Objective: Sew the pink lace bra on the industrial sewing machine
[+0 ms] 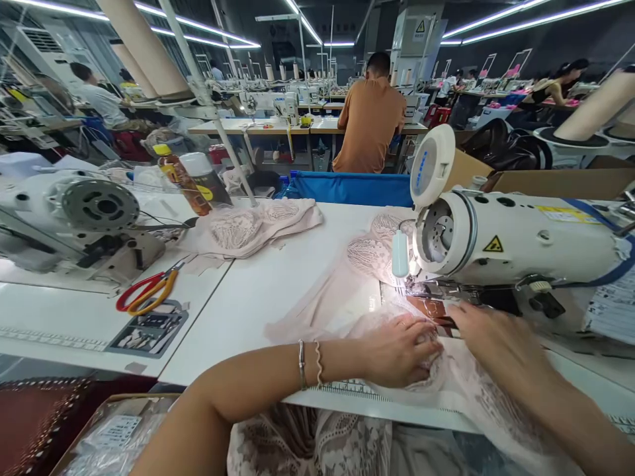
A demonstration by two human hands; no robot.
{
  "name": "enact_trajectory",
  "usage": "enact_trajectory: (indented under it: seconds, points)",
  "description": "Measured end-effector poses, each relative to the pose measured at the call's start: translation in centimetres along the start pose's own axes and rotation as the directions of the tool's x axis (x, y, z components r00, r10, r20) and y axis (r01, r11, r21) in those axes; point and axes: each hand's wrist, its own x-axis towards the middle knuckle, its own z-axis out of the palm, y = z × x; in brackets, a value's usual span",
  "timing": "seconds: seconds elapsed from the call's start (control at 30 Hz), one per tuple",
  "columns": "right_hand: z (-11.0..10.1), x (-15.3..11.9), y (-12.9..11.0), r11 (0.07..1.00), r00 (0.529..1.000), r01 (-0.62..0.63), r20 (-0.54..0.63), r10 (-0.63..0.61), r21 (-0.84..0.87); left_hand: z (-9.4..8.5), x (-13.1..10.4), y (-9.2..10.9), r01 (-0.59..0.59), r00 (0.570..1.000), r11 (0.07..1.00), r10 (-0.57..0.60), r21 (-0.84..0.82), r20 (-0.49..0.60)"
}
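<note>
Pale pink lace fabric [367,324] lies across the white table and under the needle area of the sewing machine [510,231]. My left hand [404,350] rests on the lace just in front of the needle, palm down, its fingers spread over the cloth. On the right, my right hand [489,337] is beside the machine's base, at the edge of the fabric; its fingertips are partly hidden and what they hold cannot be made out. A small lamp [399,254] lights the needle area.
A second machine [94,211] stands at left, near red and orange scissors [149,291] and a parts tray [149,328]. Behind are a lace bra pile [253,228], bottles [203,178] and a blue bin [352,188]. A person in brown [372,119] sits beyond.
</note>
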Motion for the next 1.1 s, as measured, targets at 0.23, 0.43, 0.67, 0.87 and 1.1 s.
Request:
enact_trajectory:
  seconds: [0.23,0.43,0.67,0.87,1.1]
  points:
    - [5.4,0.9,-1.0,0.993,0.979,-0.106,0.18,0.096,0.047,-0.3,0.7,-4.5,-0.092,0.995,0.994,0.095,-0.066,0.039]
    - [6.9,0.8,-0.6,0.983,0.979,-0.176,0.107,0.171,0.042,1.5,0.4,-2.0,0.1,0.991,0.986,-0.088,0.133,-0.097]
    - [6.4,0.7,-1.5,0.973,0.968,-0.221,0.141,0.209,0.074,1.3,-0.9,-2.5,0.19,0.975,0.953,-0.155,0.235,-0.161]
    - [5.8,0.4,-2.0,0.976,0.988,-0.141,0.088,0.128,0.166,0.2,-0.5,-2.3,0.198,0.975,0.973,-0.184,0.116,-0.121]
    - [6.1,-0.6,-2.3,0.991,1.0,-0.012,0.019,0.01,0.13,0.3,-0.2,-2.6,0.156,0.986,0.969,-0.142,0.191,-0.082]
